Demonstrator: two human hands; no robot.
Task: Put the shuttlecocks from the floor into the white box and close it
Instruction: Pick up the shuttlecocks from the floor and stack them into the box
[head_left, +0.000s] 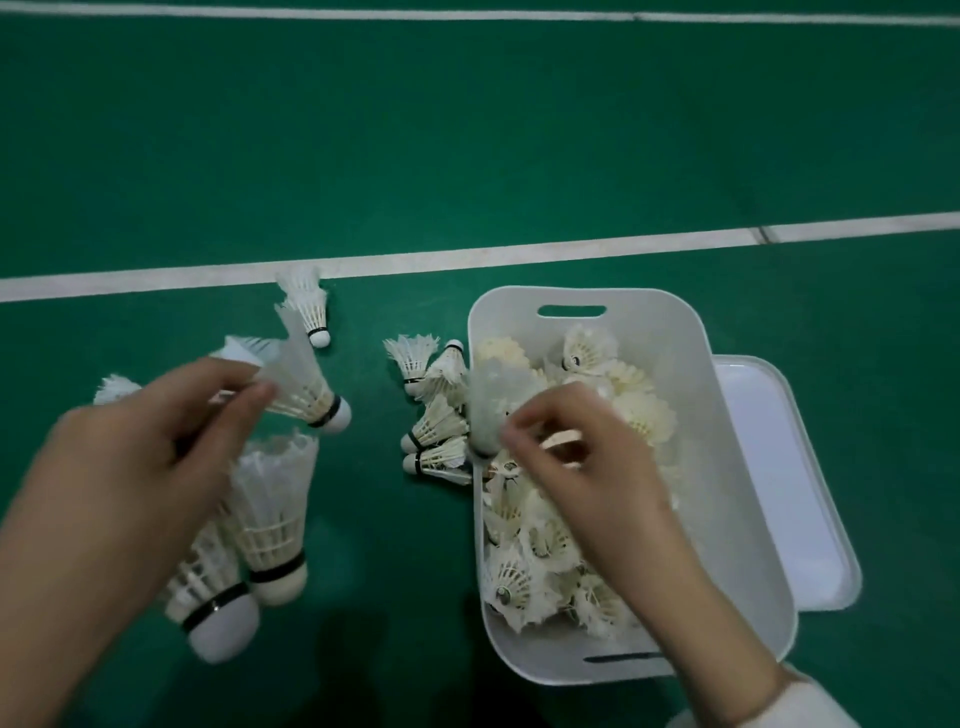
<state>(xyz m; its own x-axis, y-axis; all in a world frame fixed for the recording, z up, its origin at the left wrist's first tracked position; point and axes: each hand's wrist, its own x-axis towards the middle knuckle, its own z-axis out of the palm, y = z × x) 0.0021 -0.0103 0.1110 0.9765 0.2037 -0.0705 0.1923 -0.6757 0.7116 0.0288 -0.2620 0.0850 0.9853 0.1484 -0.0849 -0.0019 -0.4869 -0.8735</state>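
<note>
The person crouches over a green court floor (467, 156), both hands busy. The left hand (150, 441) pinches a shuttlecock (304, 387) by its feathers between thumb and fingertips, the cork end pointing right and hanging clear of the floor. Two more shuttlecocks (249, 551) sit under that palm, corks toward the person; whether the hand holds them or they just lie beneath it, I cannot tell.

The right hand (576, 457) is over the white box (727, 467), fingers curled around a blurred shuttlecock (493, 410) right at the box's left rim (the blur makes the exact grip hard to read, but the fingers do close on it). The box is open and already holds a heap of shuttlecocks (545, 530). Its lid (779, 467) lies flat on the floor at the right side, partly tucked under the box.

On the floor, a small cluster of shuttlecocks (434, 410) lies just beside the box's left wall, and one lone shuttlecock (310, 312) rests near the white court line (467, 257), apart from the rest.
</note>
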